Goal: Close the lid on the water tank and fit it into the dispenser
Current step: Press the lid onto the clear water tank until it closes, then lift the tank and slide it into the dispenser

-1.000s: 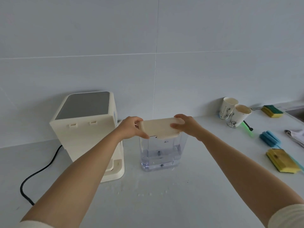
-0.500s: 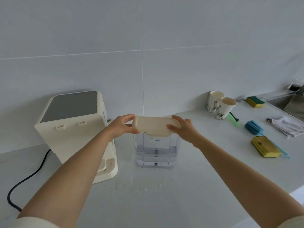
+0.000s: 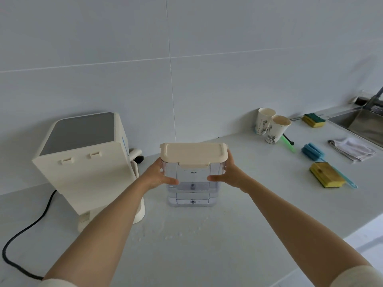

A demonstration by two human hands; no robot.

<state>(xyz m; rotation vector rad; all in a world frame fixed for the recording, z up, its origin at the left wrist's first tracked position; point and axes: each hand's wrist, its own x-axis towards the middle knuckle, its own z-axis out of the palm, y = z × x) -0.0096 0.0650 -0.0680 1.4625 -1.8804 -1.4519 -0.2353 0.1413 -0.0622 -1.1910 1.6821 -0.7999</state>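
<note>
A clear water tank (image 3: 192,188) with some water in it stands on the white counter (image 3: 207,245) at the centre. Its cream lid (image 3: 193,152) lies flat on top of the tank. My left hand (image 3: 156,176) grips the tank's left side and my right hand (image 3: 229,176) grips its right side, thumbs on the front wall below the lid. The cream water dispenser (image 3: 83,162) stands to the left with its back toward me, a hand's width from the tank.
A black power cord (image 3: 24,230) trails from the dispenser across the left counter. Two paper cups (image 3: 271,127), sponges (image 3: 326,177), a blue brush (image 3: 313,151) and a folded cloth (image 3: 354,149) lie to the right. A steel sink (image 3: 364,125) is at the far right. Water drops dot the counter in front.
The lid went from being held above the tank to lying flat on it. Both hands dropped from the lid's ends to the tank's sides.
</note>
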